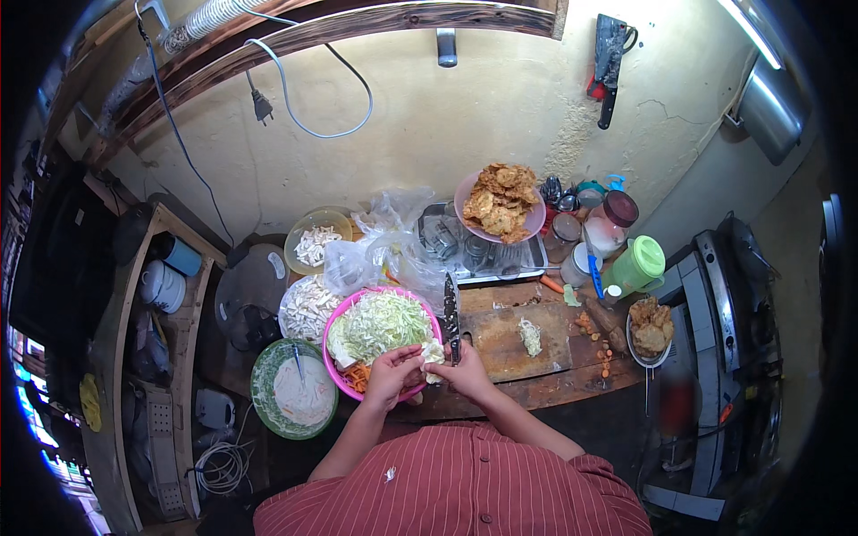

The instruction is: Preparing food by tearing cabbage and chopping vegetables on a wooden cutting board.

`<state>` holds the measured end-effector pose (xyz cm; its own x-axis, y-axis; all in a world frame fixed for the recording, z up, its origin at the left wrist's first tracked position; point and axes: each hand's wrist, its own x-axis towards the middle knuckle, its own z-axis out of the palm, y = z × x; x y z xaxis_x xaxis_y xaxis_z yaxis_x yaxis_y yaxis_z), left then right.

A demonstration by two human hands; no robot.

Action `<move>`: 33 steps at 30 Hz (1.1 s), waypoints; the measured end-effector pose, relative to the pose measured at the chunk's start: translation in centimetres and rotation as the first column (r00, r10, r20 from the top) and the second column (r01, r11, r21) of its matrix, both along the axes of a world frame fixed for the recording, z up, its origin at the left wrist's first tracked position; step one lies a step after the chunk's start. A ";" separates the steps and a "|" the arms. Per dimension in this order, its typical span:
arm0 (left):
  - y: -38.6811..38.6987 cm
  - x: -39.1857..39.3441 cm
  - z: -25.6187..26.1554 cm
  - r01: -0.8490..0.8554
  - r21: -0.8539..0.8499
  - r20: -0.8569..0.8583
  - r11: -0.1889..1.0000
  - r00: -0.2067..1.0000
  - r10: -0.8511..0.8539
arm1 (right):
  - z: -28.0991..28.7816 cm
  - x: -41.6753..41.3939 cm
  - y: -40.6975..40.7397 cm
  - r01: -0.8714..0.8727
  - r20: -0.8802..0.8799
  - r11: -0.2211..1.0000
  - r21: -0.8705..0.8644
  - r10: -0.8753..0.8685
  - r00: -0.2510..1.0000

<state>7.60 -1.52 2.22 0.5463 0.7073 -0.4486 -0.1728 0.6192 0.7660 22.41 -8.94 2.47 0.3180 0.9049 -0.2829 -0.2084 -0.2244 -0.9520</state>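
Note:
My left hand (394, 376) pinches a pale cabbage piece (432, 351) over the near right rim of a pink basin (328, 365). My right hand (469, 375) grips a kitchen knife (451, 308), its blade pointing away from me with green bits stuck to it. The right thumb also touches the cabbage piece. Inside the basin lie a heap of shredded cabbage (385, 321) and some shredded carrot (356, 377). To the right of the knife is a worn wooden cutting board (493, 345) with a small pile of shredded cabbage (530, 336).
A green basin of batter (305, 395) with a spoon stands at left. Behind are white strips on a plate (305, 309), plastic bags (389, 251), a metal tray (469, 275) and a pink bowl of fritters (499, 201). A green pitcher (633, 268) and strainer of fried food (649, 328) stand right.

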 end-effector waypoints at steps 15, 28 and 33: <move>1.4 1.1 0.0 0.176 0.053 -0.021 0.983 0.984 -0.175 | 1.3 1.6 -0.2 -0.033 -0.193 0.991 0.127 0.057 0.980; 2.2 4.8 0.1 0.487 0.362 -0.374 0.795 0.857 -0.355 | -0.8 2.6 -1.1 0.343 0.222 0.879 0.332 -0.426 0.877; 1.4 6.2 -0.5 0.367 0.310 -0.175 0.877 0.929 -0.327 | -0.6 3.9 -1.9 0.258 0.345 0.947 0.192 -0.311 0.886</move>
<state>13.80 -0.14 1.68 0.7436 0.6000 -0.2952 0.1066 0.3294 0.9381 26.33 -10.82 1.89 0.6244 0.7808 0.0233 0.1252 -0.0706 -0.9896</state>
